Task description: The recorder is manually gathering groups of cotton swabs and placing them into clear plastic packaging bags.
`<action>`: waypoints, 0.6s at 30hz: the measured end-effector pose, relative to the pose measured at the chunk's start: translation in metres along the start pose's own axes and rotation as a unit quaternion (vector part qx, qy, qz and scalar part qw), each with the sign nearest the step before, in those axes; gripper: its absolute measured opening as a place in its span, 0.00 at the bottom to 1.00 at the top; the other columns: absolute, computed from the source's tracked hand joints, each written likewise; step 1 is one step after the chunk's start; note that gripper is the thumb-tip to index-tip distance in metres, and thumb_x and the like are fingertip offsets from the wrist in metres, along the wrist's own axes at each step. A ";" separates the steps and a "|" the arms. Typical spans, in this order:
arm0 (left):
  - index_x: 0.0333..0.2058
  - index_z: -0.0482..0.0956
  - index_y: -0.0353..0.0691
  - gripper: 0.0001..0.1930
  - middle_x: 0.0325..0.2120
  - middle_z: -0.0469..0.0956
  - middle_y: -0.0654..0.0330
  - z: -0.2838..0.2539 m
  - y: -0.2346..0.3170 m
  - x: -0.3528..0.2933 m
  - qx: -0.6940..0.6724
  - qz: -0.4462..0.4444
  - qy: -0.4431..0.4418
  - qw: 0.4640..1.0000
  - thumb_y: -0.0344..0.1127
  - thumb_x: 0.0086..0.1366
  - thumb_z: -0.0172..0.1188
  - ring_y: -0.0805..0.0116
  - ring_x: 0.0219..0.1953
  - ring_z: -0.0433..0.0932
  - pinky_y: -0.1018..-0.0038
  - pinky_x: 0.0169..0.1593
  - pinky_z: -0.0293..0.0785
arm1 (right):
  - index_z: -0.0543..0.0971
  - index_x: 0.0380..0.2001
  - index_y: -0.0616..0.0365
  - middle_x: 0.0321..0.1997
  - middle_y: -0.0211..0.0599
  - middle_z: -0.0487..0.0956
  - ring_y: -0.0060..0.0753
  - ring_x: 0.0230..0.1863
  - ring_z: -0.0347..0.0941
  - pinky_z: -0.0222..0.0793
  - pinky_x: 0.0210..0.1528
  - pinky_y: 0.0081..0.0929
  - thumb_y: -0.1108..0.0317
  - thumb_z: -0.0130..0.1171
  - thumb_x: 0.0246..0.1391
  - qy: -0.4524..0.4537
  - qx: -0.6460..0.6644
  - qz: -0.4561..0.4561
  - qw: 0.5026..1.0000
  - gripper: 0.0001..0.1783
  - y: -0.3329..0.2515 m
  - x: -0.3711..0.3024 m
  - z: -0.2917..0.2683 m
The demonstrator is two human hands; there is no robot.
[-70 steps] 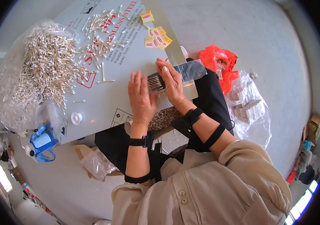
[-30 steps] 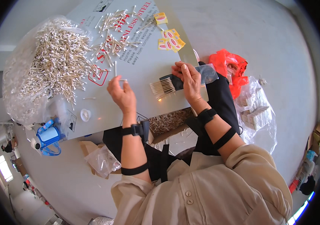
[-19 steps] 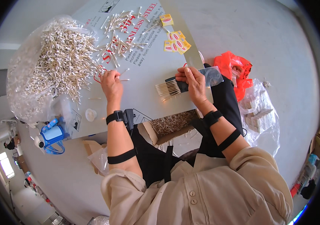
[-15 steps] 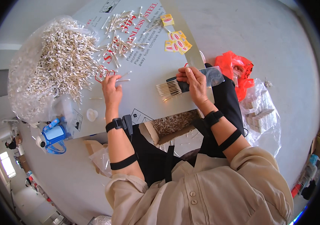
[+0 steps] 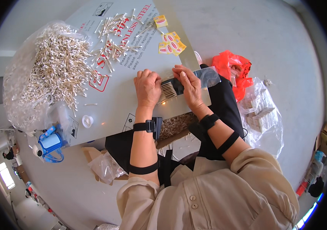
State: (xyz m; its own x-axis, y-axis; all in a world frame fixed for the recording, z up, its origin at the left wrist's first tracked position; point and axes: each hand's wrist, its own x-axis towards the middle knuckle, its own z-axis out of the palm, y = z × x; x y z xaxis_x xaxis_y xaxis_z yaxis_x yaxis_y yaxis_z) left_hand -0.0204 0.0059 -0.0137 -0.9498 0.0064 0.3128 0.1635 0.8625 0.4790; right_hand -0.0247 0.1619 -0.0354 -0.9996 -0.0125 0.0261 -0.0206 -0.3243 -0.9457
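A row of cotton swabs [image 5: 168,89] lies side by side on a dark flat piece [image 5: 178,86] near the table's right edge. My right hand [image 5: 188,86] is closed over the right part of that piece, thumb on top. From behind it a clear plastic bag [image 5: 209,76] reaches past the table edge. My left hand [image 5: 147,87] is at the left end of the row, fingers curled and pinched together. Its fingertips largely hide the cotton swabs it brought over. Loose cotton swabs [image 5: 111,50] are scattered beyond my left hand.
A big clear bag heaped with cotton swabs [image 5: 56,65] covers the table's left. Small yellow packets [image 5: 172,43] lie at the far right. A white cap [image 5: 87,121] and a blue bottle [image 5: 50,142] sit near left. Red [image 5: 232,69] and clear bags [image 5: 261,115] lie right; below is a cardboard box [image 5: 177,128].
My left hand has moved right, from beside the loose swabs to the row, carrying swabs. My right hand keeps its hold. The whole view has shifted slightly.
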 end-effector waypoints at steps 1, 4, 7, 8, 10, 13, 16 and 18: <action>0.24 0.76 0.44 0.05 0.26 0.72 0.64 -0.001 0.001 -0.001 0.001 0.001 0.000 1.000 0.29 0.49 0.64 0.59 0.36 0.70 0.63 0.41 0.64 | 0.76 0.45 0.66 0.50 0.40 0.76 0.30 0.55 0.70 0.68 0.55 0.24 0.68 0.47 0.67 0.000 0.001 -0.001 1.000 0.13 0.000 0.000 -0.002; 0.26 0.78 0.43 0.05 0.27 0.73 0.62 -0.009 -0.017 -0.006 -0.029 0.006 0.019 0.999 0.27 0.50 0.63 0.58 0.37 0.71 0.63 0.42 0.67 | 0.76 0.44 0.65 0.50 0.44 0.76 0.32 0.57 0.69 0.67 0.55 0.24 0.70 0.48 0.65 0.004 -0.049 -0.019 0.999 0.12 0.004 -0.002 -0.004; 0.29 0.78 0.41 0.05 0.29 0.75 0.60 -0.022 -0.053 -0.010 -0.056 -0.088 0.087 0.991 0.25 0.51 0.62 0.57 0.38 0.72 0.63 0.42 0.69 | 0.76 0.40 0.64 0.45 0.43 0.76 0.32 0.49 0.73 0.69 0.48 0.24 0.72 0.49 0.64 0.024 -0.146 -0.090 0.985 0.09 0.004 -0.006 -0.001; 0.30 0.77 0.39 0.06 0.30 0.75 0.59 -0.028 -0.062 -0.007 -0.053 -0.140 0.095 0.984 0.25 0.52 0.62 0.56 0.38 0.72 0.64 0.42 0.70 | 0.75 0.39 0.64 0.41 0.41 0.75 0.32 0.43 0.72 0.69 0.45 0.24 0.72 0.49 0.64 0.006 -0.154 -0.071 0.986 0.07 -0.001 -0.009 0.001; 0.33 0.76 0.36 0.09 0.31 0.75 0.56 -0.034 -0.078 0.001 -0.020 -0.198 0.110 0.974 0.28 0.53 0.64 0.54 0.38 0.73 0.61 0.44 0.71 | 0.73 0.35 0.62 0.34 0.36 0.72 0.30 0.31 0.68 0.67 0.37 0.25 0.73 0.49 0.63 -0.025 -0.162 -0.069 0.984 0.05 -0.004 -0.010 0.004; 0.34 0.75 0.33 0.14 0.33 0.75 0.52 -0.041 -0.090 0.028 0.215 -0.157 0.209 0.941 0.35 0.53 0.66 0.52 0.39 0.73 0.58 0.45 0.70 | 0.73 0.35 0.62 0.34 0.37 0.72 0.29 0.33 0.69 0.67 0.38 0.25 0.73 0.50 0.63 -0.043 -0.182 -0.066 0.980 0.04 -0.003 -0.008 -0.001; 0.32 0.76 0.33 0.12 0.32 0.76 0.49 -0.050 -0.113 0.051 0.272 -0.222 0.133 0.927 0.36 0.54 0.63 0.49 0.40 0.74 0.55 0.45 0.69 | 0.73 0.36 0.62 0.35 0.36 0.73 0.28 0.32 0.69 0.68 0.38 0.23 0.73 0.50 0.63 -0.044 -0.182 -0.066 0.980 0.04 -0.004 -0.008 0.003; 0.32 0.77 0.34 0.10 0.31 0.76 0.49 -0.050 -0.115 0.056 0.285 -0.262 0.061 0.920 0.35 0.55 0.62 0.49 0.40 0.74 0.55 0.45 0.69 | 0.73 0.36 0.63 0.36 0.36 0.73 0.27 0.32 0.69 0.68 0.38 0.23 0.73 0.50 0.63 -0.038 -0.182 -0.062 0.981 0.04 -0.006 -0.007 0.003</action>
State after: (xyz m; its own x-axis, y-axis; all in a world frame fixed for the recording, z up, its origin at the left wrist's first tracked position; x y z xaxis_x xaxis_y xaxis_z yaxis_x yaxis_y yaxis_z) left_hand -0.0791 -0.1178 -0.0104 -0.8160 -0.5125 0.2673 -0.5075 0.8566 0.0932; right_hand -0.0176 0.1610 -0.0287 -0.9849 -0.0694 0.1586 -0.1610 0.0305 -0.9865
